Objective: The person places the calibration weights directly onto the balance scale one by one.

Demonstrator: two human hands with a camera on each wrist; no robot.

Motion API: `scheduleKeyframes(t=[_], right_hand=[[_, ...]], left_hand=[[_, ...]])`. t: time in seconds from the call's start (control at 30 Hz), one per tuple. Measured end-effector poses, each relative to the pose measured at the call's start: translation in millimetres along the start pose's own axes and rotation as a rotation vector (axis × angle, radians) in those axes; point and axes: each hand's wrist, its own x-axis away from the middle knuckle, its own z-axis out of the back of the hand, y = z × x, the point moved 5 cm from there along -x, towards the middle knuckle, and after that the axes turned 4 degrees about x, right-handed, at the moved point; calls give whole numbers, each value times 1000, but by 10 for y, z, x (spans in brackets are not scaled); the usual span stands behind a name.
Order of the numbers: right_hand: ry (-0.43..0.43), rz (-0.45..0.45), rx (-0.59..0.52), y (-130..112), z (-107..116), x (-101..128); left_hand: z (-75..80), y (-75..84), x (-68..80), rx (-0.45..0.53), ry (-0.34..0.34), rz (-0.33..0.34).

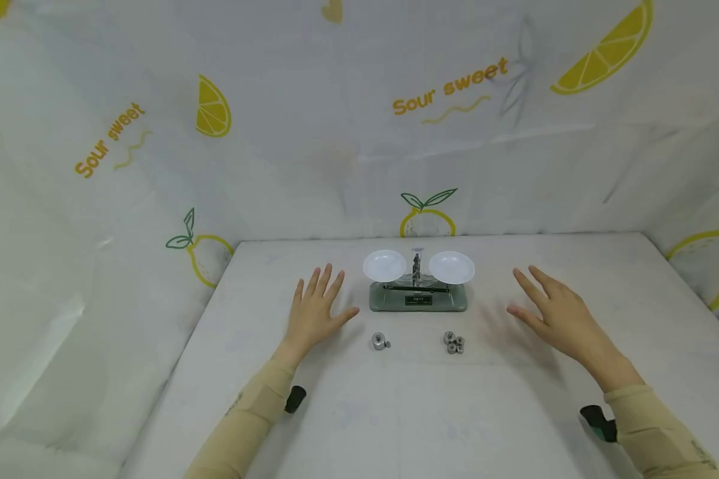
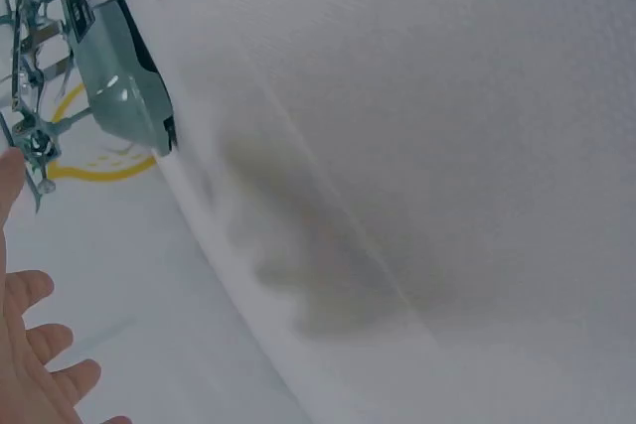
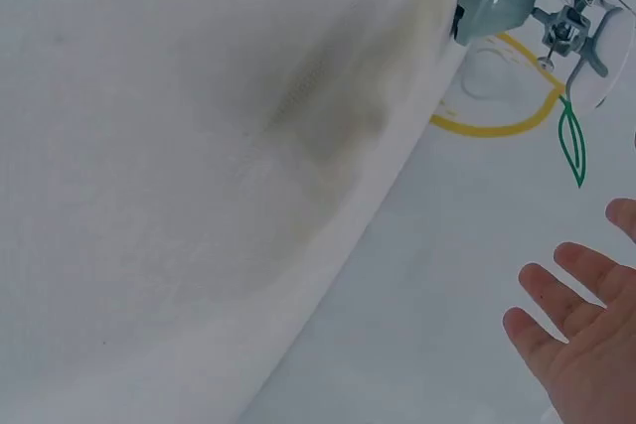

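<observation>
White table (image 1: 395,412), lemon-print cloth walls (image 1: 275,133)

The small grey-green metal balance scale (image 1: 418,297) has two round white pans (image 1: 385,265) and a dark label on its front. In front of it lie shiny silver metal weights (image 1: 453,342). The surface (image 1: 395,412) under it is white. Behind it hangs a white cloth wall (image 1: 335,133) with yellow lemons, green leaves and orange words.

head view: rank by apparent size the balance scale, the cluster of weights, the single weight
1. balance scale, by far the largest.
2. cluster of weights, right of centre in front of the scale.
3. single weight, left of centre; only slightly smaller than the cluster.
All sit at similar depth, so the order holds.
</observation>
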Motion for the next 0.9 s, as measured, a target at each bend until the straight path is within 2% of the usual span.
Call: scheduleKeyframes(t=[0.23, 0.37, 0.5, 0.67, 0.9], right_hand=[[52, 13, -104, -108, 74, -40], [58, 9, -158, -197, 66, -63], [70, 3, -215, -294, 33, -90], [109, 50, -255, -406, -14, -127], [24, 76, -398, -510, -113, -194]], left_hand=[[93, 141, -84, 6, 108, -84], [63, 220, -137, 52, 112, -109], [-19, 244, -216, 142, 64, -87], [-174, 260, -308, 282, -47, -31], [-335, 301, -369, 419, -177, 37]])
